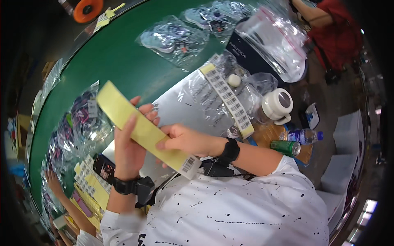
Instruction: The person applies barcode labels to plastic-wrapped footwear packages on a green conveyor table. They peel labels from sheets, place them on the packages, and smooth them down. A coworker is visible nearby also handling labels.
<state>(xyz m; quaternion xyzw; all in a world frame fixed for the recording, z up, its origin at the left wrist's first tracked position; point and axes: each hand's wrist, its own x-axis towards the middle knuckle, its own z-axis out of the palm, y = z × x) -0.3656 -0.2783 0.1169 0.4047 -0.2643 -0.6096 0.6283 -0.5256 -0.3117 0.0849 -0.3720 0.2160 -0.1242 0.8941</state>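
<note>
In the head view, the left hand (130,149) and right hand (188,140) are both closed on one yellow label strip (137,125), slanting above the green bench (94,61), toward its near edge. Bagged shoes (86,108) line the bench's left end. Farther right, beyond a dark blue box (246,55), is a person in red (338,37); an orange disc (85,16) sits past the far edge.

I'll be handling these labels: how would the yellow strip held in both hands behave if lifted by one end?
The yellow strip is probably light, since it looks thin and paper-like. It may be slightly springy rather than limp: its end beyond the left hand juts out without visibly drooping.
</note>
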